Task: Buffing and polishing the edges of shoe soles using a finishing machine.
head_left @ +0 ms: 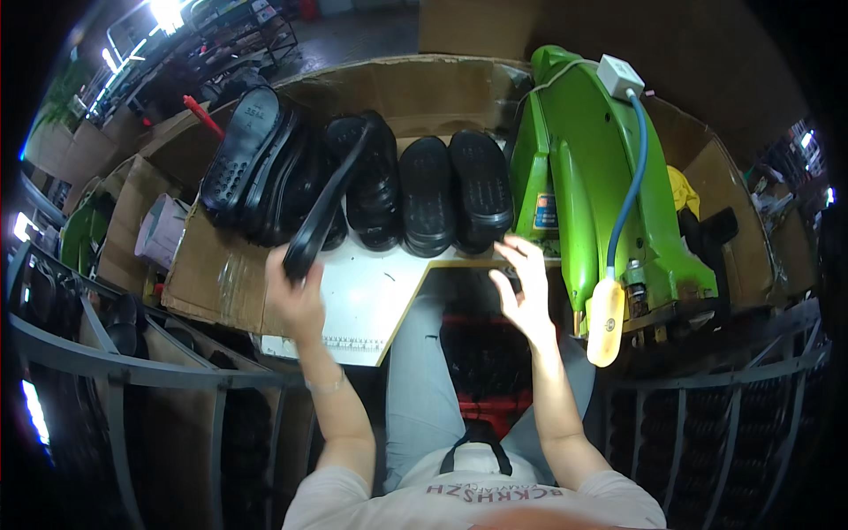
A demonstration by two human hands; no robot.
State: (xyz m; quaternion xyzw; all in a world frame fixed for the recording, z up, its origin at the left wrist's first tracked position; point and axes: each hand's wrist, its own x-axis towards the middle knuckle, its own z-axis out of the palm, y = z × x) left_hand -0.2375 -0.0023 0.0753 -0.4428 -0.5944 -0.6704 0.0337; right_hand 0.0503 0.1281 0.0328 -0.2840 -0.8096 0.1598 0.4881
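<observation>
A tall bright-green metal machine (601, 185) with a blue hose and a white box on top stands at the right of the bench, the biggest thing in view. Left of it runs a brown cardboard wall (397, 88) folded around the back of a white work board with a yellowish edge (371, 296). Against that wall leans a row of black moulded rubber shoe soles (424, 190), tread sides facing out, packed edge to edge.

The single black rubber shoe sole (322, 208) in hand is thin, slightly curved and seen nearly edge-on. Its long axis runs diagonally, the lower end at the front left of the white board, the upper end pointing up and right toward the leaning row.

The left hand (296, 296) is curled around the lower end of that sole, gripping it. The right hand (527, 287) is loosely spread, fingers extended, its fingertips at the base of the green machine near the board's right edge; whether it pinches anything cannot be told.

Grey metal railings (132, 353) curve around the seat, and the room beyond is dim with bright lamps at the upper left.
</observation>
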